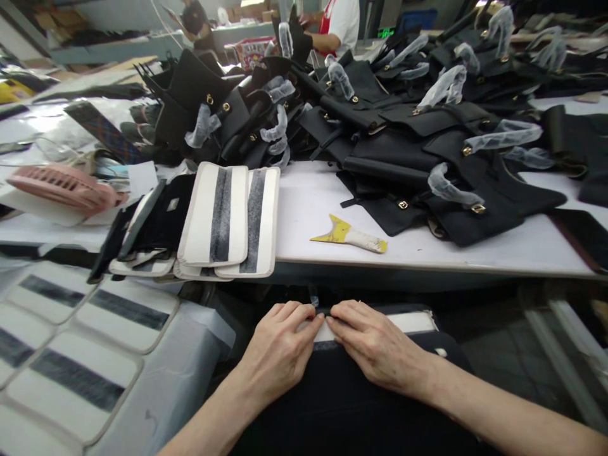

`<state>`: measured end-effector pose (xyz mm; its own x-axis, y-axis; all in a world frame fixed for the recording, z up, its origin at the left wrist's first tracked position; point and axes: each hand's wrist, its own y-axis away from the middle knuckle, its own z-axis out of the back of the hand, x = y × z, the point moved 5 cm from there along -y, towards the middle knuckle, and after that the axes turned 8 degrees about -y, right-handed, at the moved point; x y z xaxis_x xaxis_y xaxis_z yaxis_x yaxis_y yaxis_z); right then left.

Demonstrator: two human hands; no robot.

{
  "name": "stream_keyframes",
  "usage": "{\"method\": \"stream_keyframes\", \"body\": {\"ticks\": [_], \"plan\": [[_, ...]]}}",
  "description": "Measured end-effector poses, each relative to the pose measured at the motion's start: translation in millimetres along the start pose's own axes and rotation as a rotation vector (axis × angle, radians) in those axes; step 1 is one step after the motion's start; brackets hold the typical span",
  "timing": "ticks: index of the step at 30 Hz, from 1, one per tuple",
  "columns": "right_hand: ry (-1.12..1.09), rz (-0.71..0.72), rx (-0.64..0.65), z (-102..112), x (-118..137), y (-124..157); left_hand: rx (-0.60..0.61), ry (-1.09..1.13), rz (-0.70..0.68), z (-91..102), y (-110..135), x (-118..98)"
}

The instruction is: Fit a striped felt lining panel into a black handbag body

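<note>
On my lap lies a black bag piece with a white panel [413, 322] showing along its upper part. My left hand [282, 342] is closed on its far edge, thumb and fingers pinched together. Right beside it, my right hand [377, 345] pinches the same edge, with the thumbs nearly meeting. A bit of clear plastic [314, 299] sticks up by the left fingertips. What lies under my fingers is mostly hidden. Beyond the hands, a yellow scraper-like tool [349, 234] with a whitish wrapped handle rests on the white table.
Black bags [394, 152] with plastic-wrapped handles heap across the white table [304, 196]. Striped white panels [213, 215] are stacked at its front edge, beside a pink fan [66, 187]. More panels [78, 373] cover a surface at left. A person in white [344, 25] is at the back.
</note>
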<state>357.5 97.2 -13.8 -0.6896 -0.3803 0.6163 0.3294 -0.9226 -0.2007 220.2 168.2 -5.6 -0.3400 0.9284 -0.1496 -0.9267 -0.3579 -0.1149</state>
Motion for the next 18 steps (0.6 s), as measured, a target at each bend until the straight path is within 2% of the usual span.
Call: {"method": "stream_keyframes", "body": {"ticks": [7, 12, 18], "plan": [[-0.064, -0.040, -0.054, -1.5, -3.0, 10.4, -0.049, 0.004, 0.055, 1.7, 3.7, -5.4], [0.004, -0.136, -0.074, -5.3, -3.9, 8.8, -0.042, 0.009, 0.083, -0.3, 1.8, -8.9], [0.056, -0.118, -0.086, -10.6, 2.4, 4.4, -0.050, 0.010, 0.124, -6.6, 6.5, -14.0]]}}
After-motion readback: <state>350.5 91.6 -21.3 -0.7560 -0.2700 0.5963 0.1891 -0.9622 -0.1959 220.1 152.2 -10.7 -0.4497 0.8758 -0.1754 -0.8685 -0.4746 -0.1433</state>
